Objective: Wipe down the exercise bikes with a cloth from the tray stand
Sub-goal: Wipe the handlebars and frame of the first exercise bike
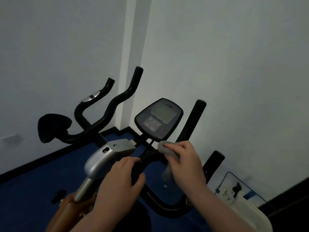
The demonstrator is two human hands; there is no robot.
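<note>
An exercise bike's black handlebar [198,114] and its console [158,118] with a grey screen fill the middle of the view. My left hand [120,180] grips the black bar just below the console, thumb on one side and fingers on the other. My right hand [184,161] holds a grey cloth [166,148] bunched under its fingers and presses it against the handlebar right below the console. A loose end of the cloth hangs down beside my palm.
A second bike's black handlebars [120,99] and saddle [53,126] stand to the left near the white wall. A silver post cover [100,159] sits by my left hand. Blue floor [41,178] lies below. A white bike body [247,210] is at lower right.
</note>
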